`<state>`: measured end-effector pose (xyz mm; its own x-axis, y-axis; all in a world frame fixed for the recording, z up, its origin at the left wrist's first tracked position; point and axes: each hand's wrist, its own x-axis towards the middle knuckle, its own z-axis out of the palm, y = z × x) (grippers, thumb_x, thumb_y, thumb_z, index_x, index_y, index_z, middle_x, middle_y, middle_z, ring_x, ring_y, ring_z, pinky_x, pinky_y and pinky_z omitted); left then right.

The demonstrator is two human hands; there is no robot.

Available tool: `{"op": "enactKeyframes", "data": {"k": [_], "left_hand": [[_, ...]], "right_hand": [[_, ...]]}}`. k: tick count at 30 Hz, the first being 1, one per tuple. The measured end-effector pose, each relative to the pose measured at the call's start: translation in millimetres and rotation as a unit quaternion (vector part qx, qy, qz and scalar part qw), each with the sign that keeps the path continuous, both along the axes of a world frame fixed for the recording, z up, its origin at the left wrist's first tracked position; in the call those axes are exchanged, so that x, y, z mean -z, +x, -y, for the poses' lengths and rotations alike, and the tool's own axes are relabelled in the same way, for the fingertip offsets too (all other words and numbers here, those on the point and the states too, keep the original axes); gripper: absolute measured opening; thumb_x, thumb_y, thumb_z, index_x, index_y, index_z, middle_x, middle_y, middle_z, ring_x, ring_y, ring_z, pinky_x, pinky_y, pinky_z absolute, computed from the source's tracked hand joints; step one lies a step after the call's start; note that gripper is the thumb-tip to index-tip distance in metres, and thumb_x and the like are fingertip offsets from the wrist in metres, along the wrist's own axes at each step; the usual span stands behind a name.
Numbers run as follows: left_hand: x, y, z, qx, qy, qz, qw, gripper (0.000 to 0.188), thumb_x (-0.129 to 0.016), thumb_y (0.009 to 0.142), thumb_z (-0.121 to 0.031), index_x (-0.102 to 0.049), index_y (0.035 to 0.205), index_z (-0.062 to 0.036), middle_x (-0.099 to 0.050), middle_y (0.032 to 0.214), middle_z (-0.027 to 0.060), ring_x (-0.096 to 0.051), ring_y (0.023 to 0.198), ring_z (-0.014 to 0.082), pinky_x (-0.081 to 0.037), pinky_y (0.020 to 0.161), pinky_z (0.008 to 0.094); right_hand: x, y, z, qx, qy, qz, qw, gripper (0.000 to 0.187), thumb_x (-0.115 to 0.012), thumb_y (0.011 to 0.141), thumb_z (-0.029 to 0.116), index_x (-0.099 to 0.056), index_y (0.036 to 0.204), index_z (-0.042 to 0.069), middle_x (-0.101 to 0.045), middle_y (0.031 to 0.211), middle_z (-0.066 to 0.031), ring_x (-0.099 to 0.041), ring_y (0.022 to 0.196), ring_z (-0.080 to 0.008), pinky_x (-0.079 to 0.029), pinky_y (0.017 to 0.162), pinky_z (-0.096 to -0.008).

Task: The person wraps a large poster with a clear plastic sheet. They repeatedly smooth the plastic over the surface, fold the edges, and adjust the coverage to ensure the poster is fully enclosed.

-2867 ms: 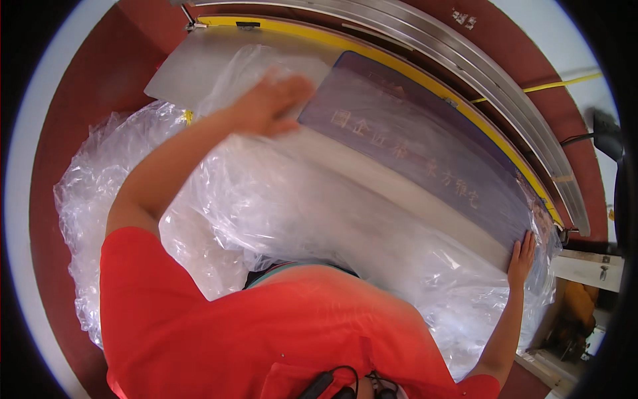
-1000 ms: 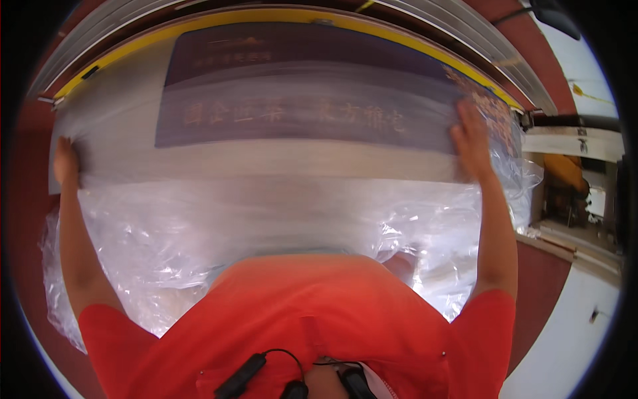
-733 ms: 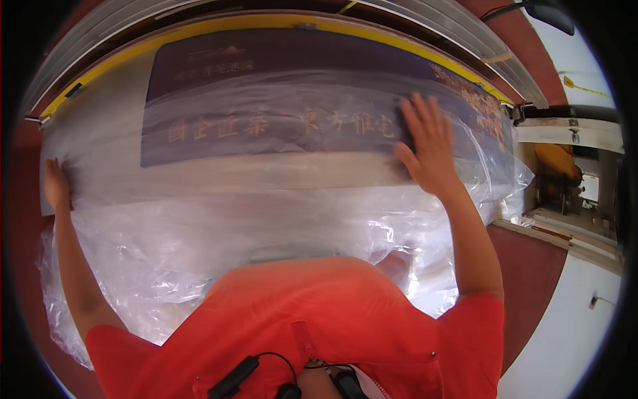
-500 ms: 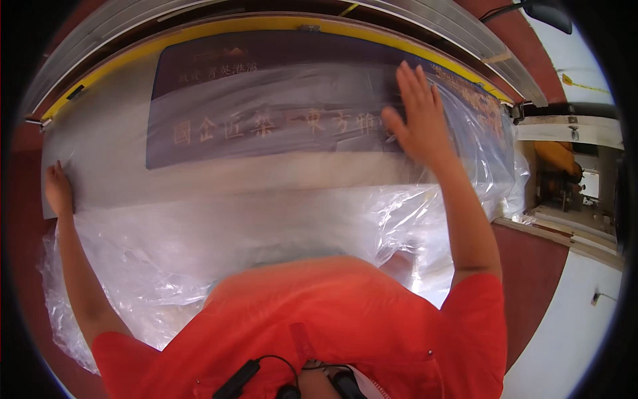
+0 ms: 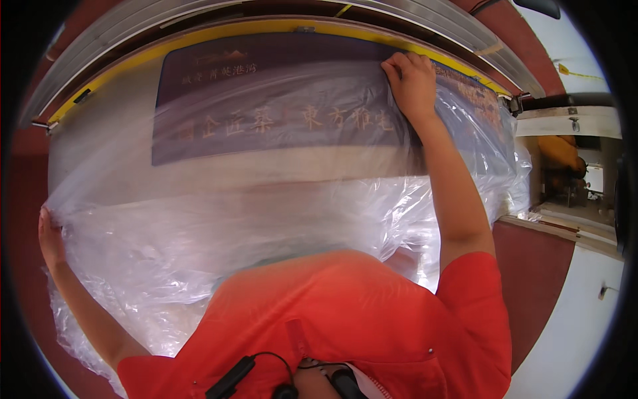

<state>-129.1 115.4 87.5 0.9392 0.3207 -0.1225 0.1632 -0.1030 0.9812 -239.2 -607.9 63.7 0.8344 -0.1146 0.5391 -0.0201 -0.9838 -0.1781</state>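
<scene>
– Gripping what, the R hand (image 5: 413,88)?
– Clear plastic sheet (image 5: 259,233), by its far edge. Thumb's meeting the curled fingertips, film bunching btwn them.
– And L hand (image 5: 51,238)?
– Same sheet, near L end. Thumb & fingers are pressing tog. on the edge, fingertips pointing away from the body. Film's fanning out in creases from there.
– So where's the sheet lying?
– Its edge is running in a curve btwn the 2 hands. It's covering the mid & near part of the dark panel (image 5: 232,66); panel's far L corner is showing bare. Near side, film's spreading toward the body, bunching up shiny at L & R ends.
– Panel's sitting on what?
– Flat grey board (image 5: 83,139), w/ a strip of it showing thru the film on the near side. R hand's hovering or resting near the panel's far edge, can't tell which. Panel's carrying pale characters + a coppery pattern at R end.
– Further out?
– Yellow strip (image 5: 212,35) is bordering the board's far edge; metal rails (image 5: 458,33) are curving along beyond it. Red-brown floor (image 5: 531,286) is showing at R.
– Closest to cam?
– Person's red shirt (image 5: 319,306), filling bottom mid, w/ a small black device (image 5: 229,378) & its cord lying on it.
</scene>
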Motion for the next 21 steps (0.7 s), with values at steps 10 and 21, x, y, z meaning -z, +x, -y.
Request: {"op": "enactKeyframes", "data": {"k": [10,21], "left_hand": [[82.1,165.8,65.2,-0.077,0.531,0.101,0.838,0.039,-0.040,0.081,-0.039,-0.055,0.085,-0.0031,-0.058,0.081,0.0135,-0.054,0.077,0.0280,-0.040,0.067,0.0358],[86.4,236.6,171.6,-0.085,0.454,-0.002,0.887,0.060,-0.047,0.068,-0.055,-0.059,0.092,-0.0010,-0.057,0.093,0.0174,-0.055,0.089,0.0285,-0.041,0.077,0.0363]], "right_hand": [[4.2,-16.8,54.8,0.114,0.237,-0.014,0.965,0.023,-0.051,0.078,0.024,-0.052,0.075,0.002,-0.052,0.060,-0.0072,-0.049,0.054,-0.0145,-0.039,0.051,-0.0263],[10.8,28.9,105.4,0.348,0.292,0.021,0.891,0.043,-0.057,0.067,0.045,-0.057,0.080,0.004,-0.059,0.079,-0.0141,-0.056,0.079,-0.0272,-0.042,0.073,-0.0328]]}}
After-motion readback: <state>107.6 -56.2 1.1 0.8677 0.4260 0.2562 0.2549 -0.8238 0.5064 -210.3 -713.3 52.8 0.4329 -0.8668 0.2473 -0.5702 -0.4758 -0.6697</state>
